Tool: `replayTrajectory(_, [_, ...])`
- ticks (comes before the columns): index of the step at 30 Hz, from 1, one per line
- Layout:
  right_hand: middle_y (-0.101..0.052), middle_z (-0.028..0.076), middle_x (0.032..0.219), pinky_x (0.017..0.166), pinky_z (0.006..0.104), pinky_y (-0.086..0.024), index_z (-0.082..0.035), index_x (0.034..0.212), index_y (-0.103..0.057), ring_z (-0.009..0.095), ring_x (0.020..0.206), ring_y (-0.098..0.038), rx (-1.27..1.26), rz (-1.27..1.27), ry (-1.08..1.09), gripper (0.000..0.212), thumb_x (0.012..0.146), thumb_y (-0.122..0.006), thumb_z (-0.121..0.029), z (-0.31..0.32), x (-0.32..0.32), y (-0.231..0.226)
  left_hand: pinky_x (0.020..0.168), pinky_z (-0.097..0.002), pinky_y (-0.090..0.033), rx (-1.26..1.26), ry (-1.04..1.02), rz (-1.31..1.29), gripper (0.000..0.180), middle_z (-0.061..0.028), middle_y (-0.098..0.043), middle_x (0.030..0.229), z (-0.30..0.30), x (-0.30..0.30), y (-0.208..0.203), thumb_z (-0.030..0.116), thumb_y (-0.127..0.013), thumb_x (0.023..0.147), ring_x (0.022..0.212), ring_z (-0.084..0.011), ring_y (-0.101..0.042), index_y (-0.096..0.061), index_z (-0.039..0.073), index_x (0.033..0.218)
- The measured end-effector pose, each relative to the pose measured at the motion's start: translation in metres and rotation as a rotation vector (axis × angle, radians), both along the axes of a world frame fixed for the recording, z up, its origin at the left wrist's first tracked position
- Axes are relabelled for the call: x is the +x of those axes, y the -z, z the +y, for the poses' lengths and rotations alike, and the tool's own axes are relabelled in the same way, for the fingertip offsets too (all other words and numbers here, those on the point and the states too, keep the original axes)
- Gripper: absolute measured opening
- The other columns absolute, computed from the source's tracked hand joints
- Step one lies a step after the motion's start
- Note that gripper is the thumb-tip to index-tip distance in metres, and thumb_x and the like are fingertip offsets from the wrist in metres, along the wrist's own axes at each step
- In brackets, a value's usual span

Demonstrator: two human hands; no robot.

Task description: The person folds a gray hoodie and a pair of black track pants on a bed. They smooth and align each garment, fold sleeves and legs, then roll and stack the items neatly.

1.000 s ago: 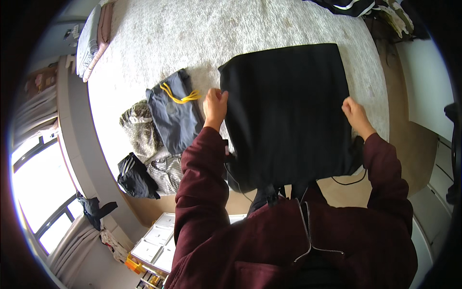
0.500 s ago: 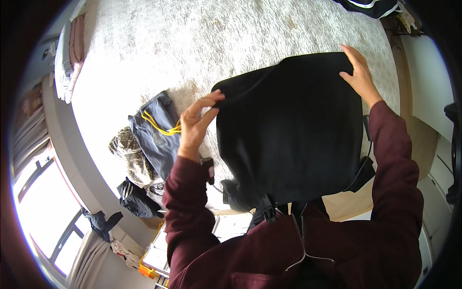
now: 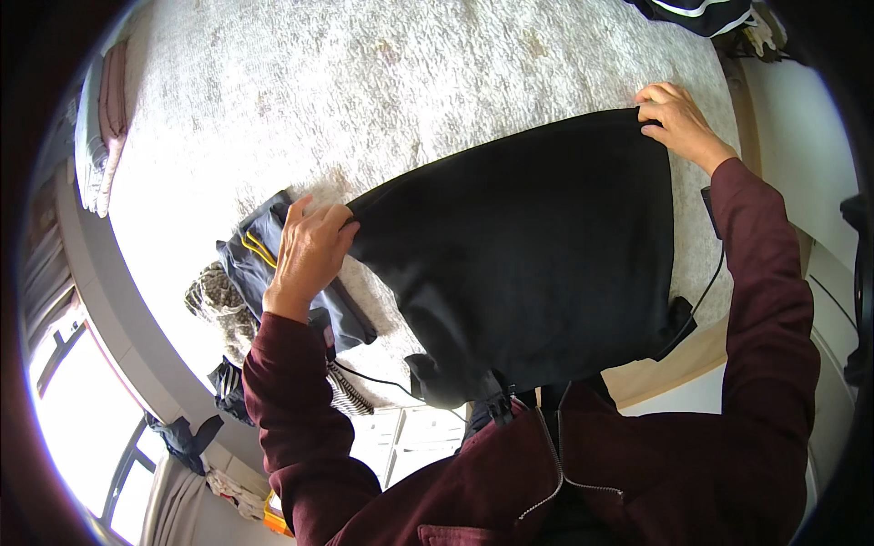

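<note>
A plain black garment (image 3: 537, 246), its exact kind hard to make out, hangs stretched in front of my body over the near side of the bed. My left hand (image 3: 314, 241) pinches its upper left corner, with the thumb and fingers together at the edge. At the upper right corner, the fingers of my right hand (image 3: 675, 120) are closed on the cloth. Between the two hands the top edge runs taut and slants up to the right. The garment's lower part bunches near my waist. Beneath and beside my left hand lies a folded grey-blue garment (image 3: 339, 305) with a yellow cord.
A pale, fluffy cover (image 3: 391, 100) spreads across the bed. Left of the grey-blue garment are a patterned brown cloth (image 3: 214, 293) and a dark striped piece of clothing (image 3: 228, 389). Black clothing with white stripes (image 3: 696, 14) lies at the far right. A bright window (image 3: 82, 409) is at the left.
My left hand has moved left and slightly down, my right hand has closed on its corner, and the black garment's top edge is now pulled wider and straighter.
</note>
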State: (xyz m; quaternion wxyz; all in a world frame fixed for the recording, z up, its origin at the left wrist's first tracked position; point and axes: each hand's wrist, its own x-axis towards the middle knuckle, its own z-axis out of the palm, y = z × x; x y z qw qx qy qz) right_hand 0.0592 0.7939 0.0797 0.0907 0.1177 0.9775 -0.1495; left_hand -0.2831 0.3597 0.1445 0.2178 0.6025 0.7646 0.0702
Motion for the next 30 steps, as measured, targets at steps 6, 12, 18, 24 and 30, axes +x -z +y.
replayTrajectory(6, [-0.060,0.010,0.094,0.088,0.0437,-0.045,-0.003,0.084,-0.061,0.032,0.099,-0.058,0.191,0.003,0.161,0.015,0.086,-0.068,-0.016,0.019,0.005,0.010,0.102,-0.0490,-0.038,-0.095,-0.014,0.272,0.007,-0.0093,-0.067,0.088,0.002,-0.017,0.044,0.013,-0.063,0.092,0.088,-0.0293,-0.065,-0.059,0.008,0.097])
replayTrajectory(12, [-0.057,0.016,0.081,0.070,0.0450,-0.046,-0.001,0.082,-0.049,0.039,0.080,-0.057,0.080,-0.111,0.367,0.026,0.083,-0.071,-0.015,0.030,0.009,0.038,0.102,-0.0491,-0.037,-0.143,-0.081,0.345,0.014,-0.0091,-0.068,0.093,0.007,-0.023,0.094,0.016,-0.064,0.091,0.094,-0.0286,-0.065,-0.059,0.010,0.102])
replayTrajectory(18, [-0.057,0.003,0.083,0.073,0.0309,-0.046,-0.006,0.099,-0.054,0.015,0.077,-0.053,-0.456,0.127,0.454,0.026,0.080,-0.072,-0.004,0.039,0.014,0.048,0.086,-0.0427,-0.046,-0.048,-0.287,0.252,0.026,-0.0095,-0.059,0.098,0.002,-0.020,0.104,0.015,-0.075,0.080,0.101,-0.0332,-0.056,-0.061,0.010,0.102])
replayTrajectory(24, [-0.066,0.002,0.106,0.090,0.0263,-0.045,-0.006,0.113,-0.061,0.011,0.102,-0.060,-0.440,0.180,0.622,0.023,0.090,-0.063,-0.004,0.057,0.034,0.051,0.078,-0.0500,-0.049,-0.106,-0.516,0.272,0.014,-0.0172,-0.064,0.104,0.003,-0.026,0.095,0.017,-0.062,0.087,0.095,-0.0405,-0.063,-0.059,0.007,0.096])
replayTrajectory(30, [-0.070,0.007,0.098,0.077,0.0328,-0.052,-0.005,0.117,-0.060,0.019,0.087,-0.067,-0.213,0.077,0.672,0.033,0.088,-0.070,-0.018,0.033,0.036,0.091,0.085,-0.0434,-0.051,-0.106,-0.686,0.014,0.031,-0.0197,-0.070,0.096,-0.001,-0.014,0.094,0.019,-0.071,0.083,0.096,-0.0381,-0.067,-0.059,0.001,0.105])
